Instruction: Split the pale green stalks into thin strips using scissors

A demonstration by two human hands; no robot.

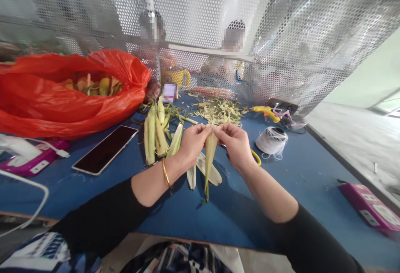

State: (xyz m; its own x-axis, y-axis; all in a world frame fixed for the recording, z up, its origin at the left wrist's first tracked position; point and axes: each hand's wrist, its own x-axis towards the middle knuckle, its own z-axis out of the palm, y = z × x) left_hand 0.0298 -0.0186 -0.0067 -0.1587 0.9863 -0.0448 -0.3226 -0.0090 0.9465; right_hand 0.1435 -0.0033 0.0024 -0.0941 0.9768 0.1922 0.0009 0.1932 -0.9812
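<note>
My left hand (191, 142) and my right hand (235, 142) both pinch the top edge of a pale green corn husk (209, 156) that hangs down between them over the blue table (300, 173). Its thin tip reaches toward the table near my forearms. Under it lie a few loose husk pieces (200, 171). A bundle of green husks (154, 133) lies just left of my left hand. A heap of thin husk shreds (218, 112) sits beyond my hands. A gold bangle circles my left wrist.
A red plastic bag (62, 94) with scraps fills the back left. A phone (105, 149) lies face up left of the husks. A spool of white thread (272, 140), a yellow glue gun (265, 112), pink devices (370, 208) and a perforated metal screen (281, 35) surround the work area.
</note>
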